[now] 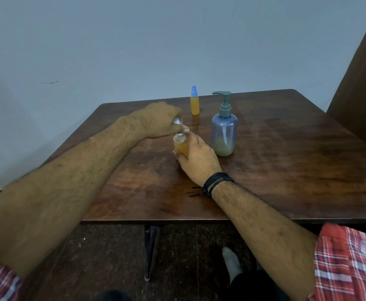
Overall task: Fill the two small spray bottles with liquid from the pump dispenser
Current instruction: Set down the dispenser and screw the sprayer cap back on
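Holding the filled clear spray bottle [181, 145] upright on the surface [286, 161] in my right hand [196, 157], my left hand [162, 119] grips its spray cap [177, 122] at the neck. Capping looks underway; next I'd twist it snug, since the blue-capped bottle [195, 103] beside the pump dispenser [224, 127] seems finished.

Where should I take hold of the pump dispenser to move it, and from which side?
Grip the pump dispenser around its wide round body, below the shoulder, coming from the right: that side is open table, while the right hand holding the spray bottle sits close on its left. The thin neck and overhanging spout look less steady.
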